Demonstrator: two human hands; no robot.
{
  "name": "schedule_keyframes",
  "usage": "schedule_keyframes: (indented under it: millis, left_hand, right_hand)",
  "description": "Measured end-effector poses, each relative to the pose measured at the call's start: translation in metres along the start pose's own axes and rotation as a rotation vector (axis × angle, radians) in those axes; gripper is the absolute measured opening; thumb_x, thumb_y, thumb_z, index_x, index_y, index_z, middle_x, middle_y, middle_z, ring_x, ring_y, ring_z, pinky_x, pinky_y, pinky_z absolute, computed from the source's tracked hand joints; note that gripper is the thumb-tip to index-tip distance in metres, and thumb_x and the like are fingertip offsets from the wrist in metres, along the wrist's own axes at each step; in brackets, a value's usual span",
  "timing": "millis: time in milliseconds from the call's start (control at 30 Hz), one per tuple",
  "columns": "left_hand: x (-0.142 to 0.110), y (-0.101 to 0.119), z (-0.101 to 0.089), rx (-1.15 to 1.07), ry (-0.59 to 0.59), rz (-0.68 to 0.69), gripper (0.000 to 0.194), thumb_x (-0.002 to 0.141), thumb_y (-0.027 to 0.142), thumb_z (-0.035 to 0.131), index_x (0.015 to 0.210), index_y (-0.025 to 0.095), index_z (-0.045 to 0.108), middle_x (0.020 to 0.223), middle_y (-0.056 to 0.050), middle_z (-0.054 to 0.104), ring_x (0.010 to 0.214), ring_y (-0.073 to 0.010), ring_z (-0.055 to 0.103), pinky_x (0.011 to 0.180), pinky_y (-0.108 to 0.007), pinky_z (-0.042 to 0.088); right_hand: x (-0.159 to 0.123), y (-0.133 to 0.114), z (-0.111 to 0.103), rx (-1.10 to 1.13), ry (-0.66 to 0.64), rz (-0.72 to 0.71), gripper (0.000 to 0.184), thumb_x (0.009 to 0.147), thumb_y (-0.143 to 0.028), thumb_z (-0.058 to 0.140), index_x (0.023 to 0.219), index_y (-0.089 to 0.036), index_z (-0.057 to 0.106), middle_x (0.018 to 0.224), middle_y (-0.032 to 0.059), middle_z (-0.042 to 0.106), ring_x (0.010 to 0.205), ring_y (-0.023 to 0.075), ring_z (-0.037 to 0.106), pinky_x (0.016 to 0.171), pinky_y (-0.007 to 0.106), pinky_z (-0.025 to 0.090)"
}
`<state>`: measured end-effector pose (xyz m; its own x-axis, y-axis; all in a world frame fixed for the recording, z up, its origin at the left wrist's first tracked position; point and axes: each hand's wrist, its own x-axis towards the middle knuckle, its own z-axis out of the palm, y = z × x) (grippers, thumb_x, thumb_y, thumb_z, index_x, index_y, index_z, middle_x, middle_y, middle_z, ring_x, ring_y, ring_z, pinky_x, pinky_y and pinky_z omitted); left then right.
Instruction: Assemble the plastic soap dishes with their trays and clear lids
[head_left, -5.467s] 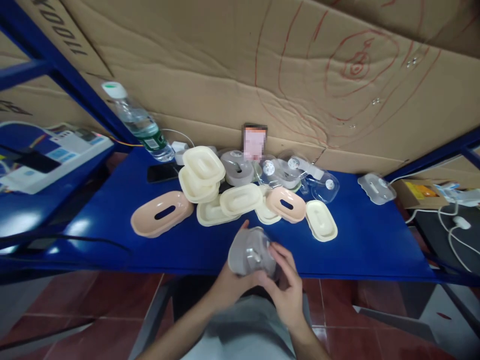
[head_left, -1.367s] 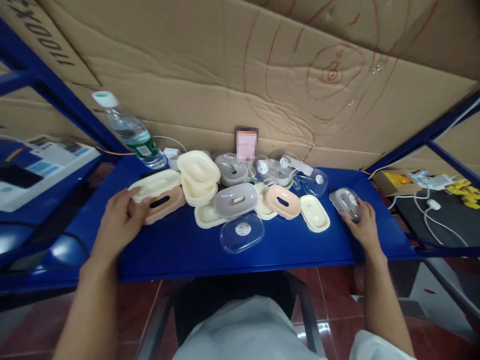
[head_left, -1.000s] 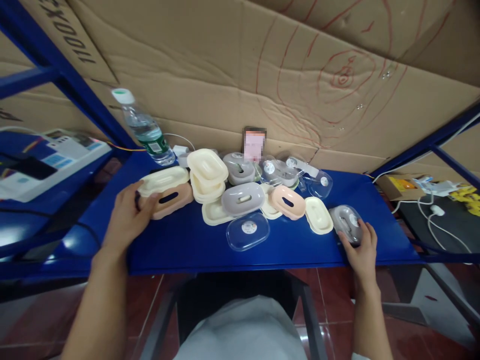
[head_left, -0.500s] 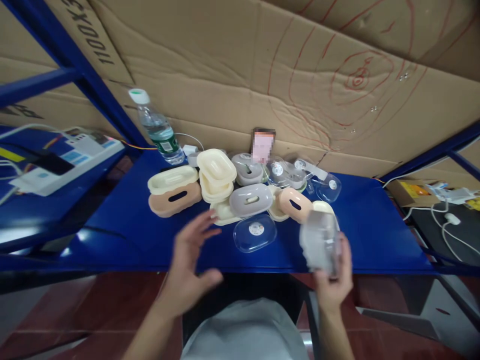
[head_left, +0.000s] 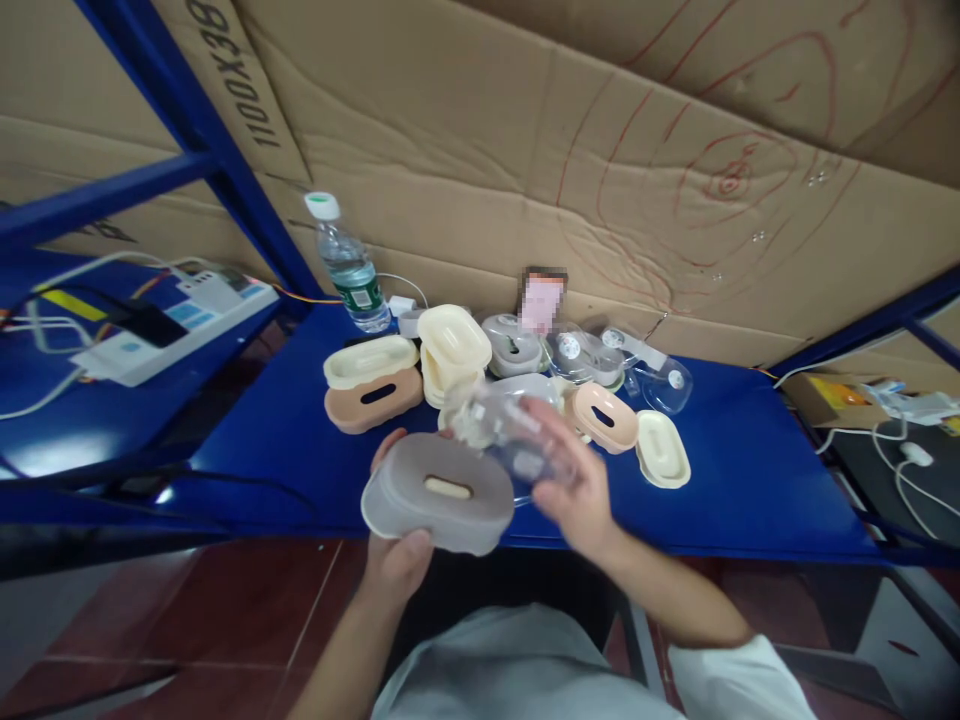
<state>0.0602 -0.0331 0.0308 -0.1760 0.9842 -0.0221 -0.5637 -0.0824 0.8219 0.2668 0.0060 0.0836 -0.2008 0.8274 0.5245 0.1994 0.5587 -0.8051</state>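
Observation:
My left hand (head_left: 401, 565) is closed on a grey soap dish (head_left: 397, 490), tilted above the front of the table; a cream strip shows in its slot. Just right of it, my right hand (head_left: 577, 490) grips a clear plastic lid (head_left: 525, 440), blurred by motion and apart from the dish. Behind that lid, another grey dish (head_left: 536, 388) on the table is partly hidden. To the left sits a peach dish (head_left: 397, 405) with a cream tray (head_left: 367, 362) against its back. A smaller peach dish (head_left: 615, 428) and a cream tray (head_left: 664, 450) lie to the right.
Stacked cream trays (head_left: 454, 340) stand mid-table. Behind are lidded grey dishes (head_left: 514, 345), more clear lids (head_left: 667, 385) and a phone (head_left: 542, 300) against the cardboard. A water bottle (head_left: 352, 280) stands back left. A power strip (head_left: 180, 330) lies further left.
The lidded grey dish came from the right edge to the middle. My left hand left the peach dish and took the grey dish; the clear lid is now off it in my right hand.

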Motion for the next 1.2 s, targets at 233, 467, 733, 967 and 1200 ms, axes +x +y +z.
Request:
schedule_keyframes:
  millis: [233,467,733,967,1200]
  left_hand:
    - [0.014,-0.002,-0.001,-0.095,0.009,-0.108,0.106,0.064,0.055,0.094,0.158,0.038,0.047,0.151,-0.011,0.065,0.139,-0.0425,0.062,0.118,-0.062,0.051]
    - [0.022,-0.008,-0.005,-0.133,0.021,-0.070,0.102,0.072,0.043,0.092,0.160,0.039,0.042,0.156,-0.012,0.061,0.144,-0.0392,0.059,0.120,-0.059,0.050]
    - [0.020,-0.001,0.004,-0.068,0.022,-0.048,0.102,0.071,0.042,0.095,0.160,0.042,0.045,0.157,-0.008,0.060,0.146,-0.0351,0.057,0.120,-0.050,0.051]
    - [0.018,-0.013,0.003,0.030,0.020,0.000,0.113,0.068,0.042,0.097,0.165,0.036,0.040,0.153,-0.010,0.062,0.141,-0.0349,0.061,0.121,-0.047,0.049]
    - [0.018,-0.015,-0.006,0.030,0.038,0.012,0.106,0.068,0.051,0.095,0.161,0.037,0.046,0.158,-0.009,0.058,0.148,-0.0382,0.054,0.123,-0.050,0.048]
  right_hand:
    - [0.147,0.066,-0.004,-0.626,0.043,0.088,0.062,0.094,-0.052,0.078,0.146,-0.022,0.063,0.161,0.0162,0.052,0.151,0.0359,0.047,0.127,0.058,0.037]
    - [0.143,0.074,0.022,-0.700,-0.007,0.182,0.064,0.100,-0.053,0.070,0.153,-0.021,0.055,0.168,0.0186,0.041,0.158,0.0398,0.035,0.129,0.066,0.028]
    - [0.014,-0.015,0.024,-0.324,-0.506,-0.030,0.072,0.098,-0.063,0.070,0.158,-0.027,0.054,0.164,0.0120,0.053,0.155,0.0280,0.047,0.129,0.047,0.038]
    - [0.016,-0.010,0.020,-0.048,-0.346,0.076,0.036,0.104,-0.044,0.069,0.137,-0.030,0.075,0.137,0.0064,0.076,0.134,0.0235,0.068,0.119,0.044,0.051]
    - [0.009,-0.002,0.030,0.118,-0.253,0.198,0.036,0.103,-0.052,0.068,0.125,-0.027,0.082,0.123,0.0051,0.082,0.118,0.0259,0.076,0.106,0.042,0.061]
